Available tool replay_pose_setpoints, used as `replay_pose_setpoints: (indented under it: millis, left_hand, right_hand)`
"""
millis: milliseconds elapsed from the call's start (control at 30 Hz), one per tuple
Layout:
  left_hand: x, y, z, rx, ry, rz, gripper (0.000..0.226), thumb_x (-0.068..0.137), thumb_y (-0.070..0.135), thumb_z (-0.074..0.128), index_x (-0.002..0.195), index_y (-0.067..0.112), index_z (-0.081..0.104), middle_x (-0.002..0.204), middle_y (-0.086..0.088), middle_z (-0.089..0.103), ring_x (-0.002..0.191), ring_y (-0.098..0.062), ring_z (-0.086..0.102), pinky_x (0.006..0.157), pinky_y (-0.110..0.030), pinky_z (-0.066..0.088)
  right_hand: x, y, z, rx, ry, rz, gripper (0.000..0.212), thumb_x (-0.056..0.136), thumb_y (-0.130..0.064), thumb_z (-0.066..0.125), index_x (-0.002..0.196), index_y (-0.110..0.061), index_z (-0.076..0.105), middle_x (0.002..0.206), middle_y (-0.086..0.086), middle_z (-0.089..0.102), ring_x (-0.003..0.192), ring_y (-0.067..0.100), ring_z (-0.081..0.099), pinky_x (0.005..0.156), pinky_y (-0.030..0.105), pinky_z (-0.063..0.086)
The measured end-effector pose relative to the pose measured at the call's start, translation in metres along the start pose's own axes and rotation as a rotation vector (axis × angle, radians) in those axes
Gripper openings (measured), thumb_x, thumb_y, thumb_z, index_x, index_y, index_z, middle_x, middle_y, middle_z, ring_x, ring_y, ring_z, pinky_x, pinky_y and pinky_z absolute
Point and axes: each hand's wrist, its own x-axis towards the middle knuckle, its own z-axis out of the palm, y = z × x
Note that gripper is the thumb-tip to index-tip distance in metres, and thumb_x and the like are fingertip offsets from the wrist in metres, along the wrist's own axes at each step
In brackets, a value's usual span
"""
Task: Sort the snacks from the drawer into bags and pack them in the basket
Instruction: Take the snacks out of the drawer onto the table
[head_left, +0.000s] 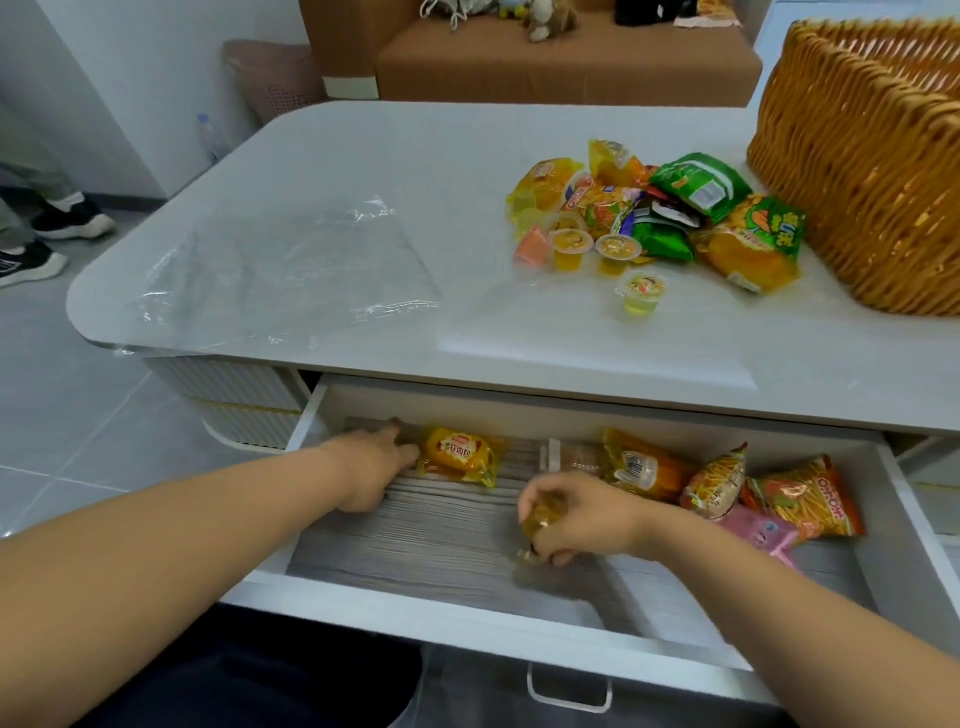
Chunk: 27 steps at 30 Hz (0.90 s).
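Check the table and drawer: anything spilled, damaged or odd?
Nothing stands out. The snacks sit in a loose pile on the table beside the basket, with one jelly cup apart from them. The clear bags lie flat and empty.

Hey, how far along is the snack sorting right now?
Early to midway. Done: a pile of snacks already sits on the table beside the basket. In hand: the right hand grips small yellow snacks in the open drawer; the left hand touches a yellow packet. Left: more packets wait in the drawer, and the clear bags lie flat, unfilled. The basket's inside isn't visible.
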Motion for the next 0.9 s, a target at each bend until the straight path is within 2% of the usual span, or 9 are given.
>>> replay_pose_setpoints:
  millis: [67,200,367,433,500,600,733,833,900]
  left_hand:
    - [-0.002,-0.001,-0.001,-0.083,-0.017,-0.061,0.054,0.091,0.020,0.059,0.140,0.025,0.036,0.150,-0.013,0.025,0.117,-0.031,0.053,0.093,-0.033,0.047]
    - [-0.009,-0.002,-0.003,-0.113,-0.079,-0.086,0.027,0.087,0.025,0.062,0.111,0.022,0.050,0.125,-0.008,0.042,0.101,-0.025,0.056,0.082,-0.030,0.048]
    - [-0.022,0.011,-0.023,-0.357,-0.123,0.016,0.016,0.084,0.020,0.066,0.096,0.024,0.056,0.110,0.001,0.051,0.086,-0.016,0.059,0.056,-0.021,0.050]
    - [-0.031,0.022,-0.040,-0.568,-0.131,0.080,0.017,0.083,0.019,0.069,0.095,0.024,0.059,0.107,0.003,0.054,0.081,-0.018,0.065,0.056,-0.020,0.054]
    - [-0.044,0.034,-0.063,-0.723,-0.092,0.169,0.019,0.083,0.020,0.072,0.098,0.025,0.061,0.107,0.006,0.055,0.077,-0.016,0.069,0.061,-0.024,0.058]
    - [-0.062,0.052,-0.103,-0.852,0.027,0.297,0.020,0.083,0.021,0.074,0.098,0.029,0.063,0.095,0.006,0.061,0.065,-0.009,0.067,0.063,-0.023,0.054]
    - [-0.064,0.079,-0.147,-1.026,0.323,0.395,0.022,0.079,0.024,0.078,0.095,0.032,0.065,0.108,0.001,0.061,0.073,-0.019,0.069,0.065,-0.032,0.060]
    - [-0.029,0.096,-0.163,-1.091,0.691,0.365,0.024,0.080,0.026,0.078,0.097,0.032,0.063,0.127,0.007,0.046,0.104,-0.017,0.062,0.068,-0.026,0.060]
    - [0.005,0.102,-0.164,-0.994,0.883,0.301,0.023,0.084,0.027,0.075,0.099,0.033,0.059,0.134,0.007,0.039,0.138,-0.019,0.038,0.083,-0.014,0.052]
  right_hand:
    - [-0.021,-0.004,-0.013,0.152,0.045,0.003,0.026,0.079,0.003,0.067,0.096,-0.015,0.062,0.102,0.009,0.056,0.084,0.020,0.061,0.079,0.034,0.058]
    - [-0.068,-0.032,-0.060,0.044,0.040,-0.084,0.029,0.080,0.004,0.065,0.105,-0.011,0.063,0.091,0.002,0.063,0.073,0.010,0.065,0.064,0.021,0.053]
    - [-0.094,-0.064,-0.124,0.216,0.028,-0.181,0.036,0.077,0.000,0.061,0.113,-0.001,0.062,0.091,0.012,0.066,0.082,0.028,0.070,0.050,0.020,0.051]
    - [-0.091,-0.067,-0.138,0.333,0.208,-0.289,0.032,0.079,0.003,0.064,0.110,-0.005,0.065,0.105,0.016,0.065,0.080,0.027,0.070,0.054,0.022,0.054]
    - [-0.079,-0.054,-0.147,0.318,0.582,-0.349,0.028,0.084,-0.001,0.067,0.108,-0.016,0.067,0.115,0.014,0.061,0.075,0.021,0.068,0.061,0.026,0.057]
    - [-0.054,-0.017,-0.156,-0.134,1.054,-0.201,0.056,0.079,-0.022,0.076,0.131,-0.030,0.055,0.137,0.002,0.051,0.101,0.024,0.064,0.086,0.038,0.054]
    - [-0.038,-0.005,-0.161,-0.186,1.105,-0.220,0.101,0.074,-0.036,0.081,0.153,-0.027,0.018,0.150,0.000,0.040,0.132,0.021,0.042,0.105,0.038,0.041]
    - [-0.032,-0.006,-0.160,-0.247,1.210,-0.320,0.091,0.074,-0.024,0.082,0.148,-0.014,0.030,0.147,0.010,0.034,0.133,0.019,0.033,0.107,0.032,0.036]
    - [-0.031,-0.002,-0.158,-0.250,1.274,-0.380,0.074,0.075,-0.011,0.080,0.137,-0.010,0.041,0.137,0.014,0.035,0.123,0.023,0.041,0.097,0.032,0.044]
